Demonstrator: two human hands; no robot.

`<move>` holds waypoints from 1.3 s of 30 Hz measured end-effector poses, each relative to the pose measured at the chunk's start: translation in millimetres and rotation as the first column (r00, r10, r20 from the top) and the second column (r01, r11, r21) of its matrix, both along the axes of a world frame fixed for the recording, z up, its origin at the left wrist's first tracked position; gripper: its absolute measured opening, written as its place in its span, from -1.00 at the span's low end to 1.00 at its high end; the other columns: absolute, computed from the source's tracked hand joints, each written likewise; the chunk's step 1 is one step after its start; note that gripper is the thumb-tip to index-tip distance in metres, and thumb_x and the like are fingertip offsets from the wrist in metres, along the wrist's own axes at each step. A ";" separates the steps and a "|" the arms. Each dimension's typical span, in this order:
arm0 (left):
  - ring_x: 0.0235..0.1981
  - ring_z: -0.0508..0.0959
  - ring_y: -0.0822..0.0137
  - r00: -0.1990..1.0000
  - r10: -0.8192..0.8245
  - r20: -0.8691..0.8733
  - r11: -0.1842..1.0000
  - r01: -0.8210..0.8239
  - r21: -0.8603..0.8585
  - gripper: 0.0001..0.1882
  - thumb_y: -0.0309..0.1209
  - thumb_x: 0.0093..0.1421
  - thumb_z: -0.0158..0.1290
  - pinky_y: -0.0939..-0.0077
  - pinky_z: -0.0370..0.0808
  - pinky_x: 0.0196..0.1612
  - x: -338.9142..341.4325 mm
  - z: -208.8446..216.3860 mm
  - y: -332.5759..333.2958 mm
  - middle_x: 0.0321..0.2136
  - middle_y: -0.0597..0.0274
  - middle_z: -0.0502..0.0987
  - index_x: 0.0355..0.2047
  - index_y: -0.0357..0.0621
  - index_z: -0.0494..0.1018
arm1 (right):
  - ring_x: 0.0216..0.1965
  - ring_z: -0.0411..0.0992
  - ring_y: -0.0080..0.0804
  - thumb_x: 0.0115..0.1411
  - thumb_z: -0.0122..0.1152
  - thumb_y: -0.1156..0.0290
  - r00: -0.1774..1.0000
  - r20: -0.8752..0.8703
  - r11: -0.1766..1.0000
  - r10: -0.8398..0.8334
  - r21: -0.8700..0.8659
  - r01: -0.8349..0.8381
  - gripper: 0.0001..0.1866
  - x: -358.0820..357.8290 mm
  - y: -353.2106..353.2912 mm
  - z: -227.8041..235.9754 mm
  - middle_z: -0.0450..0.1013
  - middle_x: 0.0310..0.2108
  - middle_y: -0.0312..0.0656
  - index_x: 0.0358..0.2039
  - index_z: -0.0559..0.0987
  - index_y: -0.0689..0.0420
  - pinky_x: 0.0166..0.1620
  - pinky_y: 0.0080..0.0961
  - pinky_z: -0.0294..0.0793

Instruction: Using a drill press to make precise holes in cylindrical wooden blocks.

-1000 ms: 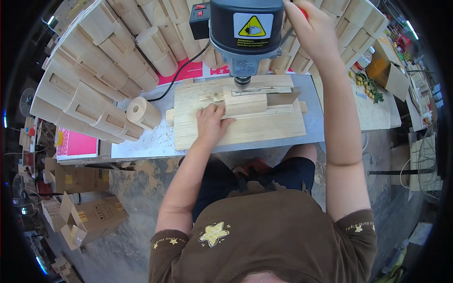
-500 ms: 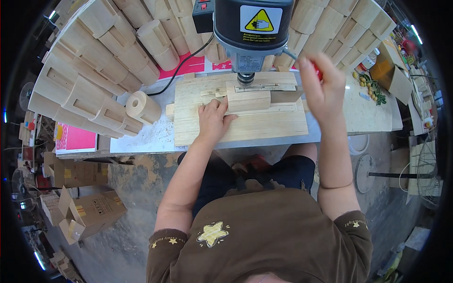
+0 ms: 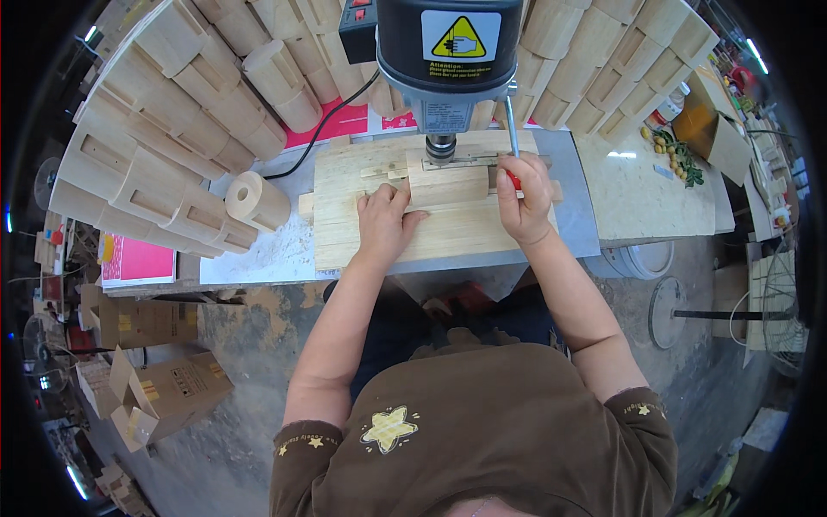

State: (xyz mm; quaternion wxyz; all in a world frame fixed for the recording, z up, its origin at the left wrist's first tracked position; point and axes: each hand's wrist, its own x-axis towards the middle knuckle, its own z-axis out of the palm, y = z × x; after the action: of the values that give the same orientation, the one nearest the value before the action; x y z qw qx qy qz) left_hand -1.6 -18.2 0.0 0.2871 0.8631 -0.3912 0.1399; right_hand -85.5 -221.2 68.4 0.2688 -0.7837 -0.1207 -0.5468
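Note:
A drill press (image 3: 448, 52) stands over the bench, its chuck (image 3: 440, 148) directly above a pale wooden cylinder (image 3: 448, 183) lying on its side. The cylinder rests on a flat wooden board (image 3: 345, 246) with small wood strips (image 3: 383, 173) fixed at its left. My left hand (image 3: 385, 222) lies on the board, thumb spread, fingertips against the strips and the cylinder's left end. With my right hand (image 3: 530, 202) I grip the red-knobbed feed lever (image 3: 513, 129), which is pulled down toward me. The bit's contact with the wood is hard to make out.
Stacks of slotted wooden cylinders (image 3: 164, 172) rise at the back left, with more (image 3: 603, 60) at the back right. One holed cylinder (image 3: 258, 202) stands left of the board. A black cable (image 3: 323, 133) runs behind. Cartons (image 3: 168, 392) sit on the floor.
My right hand has come down and leftward, swinging the feed lever toward me. The chuck sits a little lower over the cylinder. My left hand stays in place on the board.

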 end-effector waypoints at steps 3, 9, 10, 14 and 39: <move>-0.38 0.35 0.24 1.000 -0.003 0.014 1.000 0.003 -0.021 -0.50 -0.23 -0.09 0.20 0.29 0.18 -0.23 -0.6 -1.0 0.4 -0.49 0.27 0.35 -0.12 -0.11 0.41 | -0.58 0.30 -0.24 -0.05 0.17 0.56 0.998 -0.055 1.000 0.029 -0.001 -0.030 -0.82 -10.9 -2.6 26.5 0.36 -0.57 -0.15 -0.35 0.49 0.22 -0.46 -0.41 0.28; -0.36 0.36 0.25 0.999 0.012 -0.049 1.000 -0.012 -0.006 -0.51 -0.25 -0.10 0.20 0.29 0.17 -0.21 0.3 0.5 3.2 -0.49 0.27 0.36 -0.13 -0.09 0.42 | -0.54 0.35 -0.44 0.19 0.02 0.26 0.957 -0.235 0.969 -0.169 0.139 0.205 -0.72 49.7 -12.7 155.6 0.38 -0.57 -0.14 -0.38 0.48 0.26 -0.42 -0.54 0.32; -0.36 0.36 0.25 0.999 0.001 -0.042 1.000 -0.002 -0.010 -0.51 -0.25 -0.10 0.20 0.29 0.17 -0.21 1.2 2.2 0.0 -0.49 0.27 0.36 -0.13 -0.09 0.42 | -0.54 0.40 -0.26 0.17 0.01 0.15 0.932 -0.303 0.947 -0.200 0.185 0.264 -0.61 63.0 -21.5 165.3 0.37 -0.64 -0.01 -0.51 0.47 0.27 -0.40 -0.38 0.35; -0.37 0.42 0.29 0.981 -0.039 -0.188 0.996 0.022 -0.090 -0.51 -0.30 -0.13 0.25 0.31 0.25 -0.21 2.6 6.5 -4.9 -0.46 0.28 0.38 -0.14 -0.11 0.45 | -0.56 0.37 -0.37 0.18 0.03 0.16 0.938 -0.327 0.968 -0.115 0.174 0.179 -0.64 81.7 -52.4 157.9 0.36 -0.66 -0.07 -0.44 0.50 0.25 -0.41 -0.41 0.35; -0.45 0.37 0.30 0.934 -0.206 0.291 0.908 0.293 -0.299 -0.62 -0.47 -0.36 0.25 0.34 0.23 -0.20 -41.3 65.4 51.7 -0.52 0.33 0.35 -0.43 -0.15 0.45 | -0.28 0.42 -0.19 -0.31 0.22 0.70 0.830 -0.557 0.986 0.024 -0.124 -0.112 -0.59 -77.0 -3.4 37.1 0.46 -0.37 -0.14 -0.32 0.51 0.21 -0.19 -0.40 0.38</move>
State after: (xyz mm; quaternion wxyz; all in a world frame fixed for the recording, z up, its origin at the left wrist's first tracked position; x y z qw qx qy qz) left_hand -42.9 33.5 65.5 0.3943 0.7183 -0.5026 0.2756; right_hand -162.5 -224.6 105.4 0.2514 -0.9215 -0.1070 -0.2760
